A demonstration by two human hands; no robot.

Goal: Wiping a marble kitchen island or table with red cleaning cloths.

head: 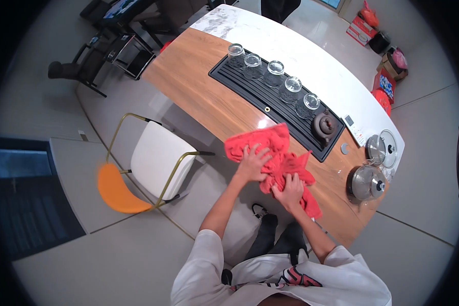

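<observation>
A crumpled red cloth (pixel 277 155) lies over the near edge of the wooden tabletop (pixel 214 107), part of it hanging past the edge. My left hand (pixel 253 162) rests on its left part with fingers spread. My right hand (pixel 290 190) grips a bunched fold of it nearer to me. Beyond the cloth is a black ribbed tea tray (pixel 248 93). Several clear glasses (pixel 275 72) stand on the tray in a slanting row, and a dark brown clay teapot (pixel 324 126) sits at its right end.
A glass kettle (pixel 367 183), a lidded glass pot (pixel 380 149) and a white remote control (pixel 354 130) are at the table's right. Left of me stands a white chair (pixel 162 158) with an orange backrest. Dark chairs and a small black cart (pixel 132 55) stand beyond the table's far left end.
</observation>
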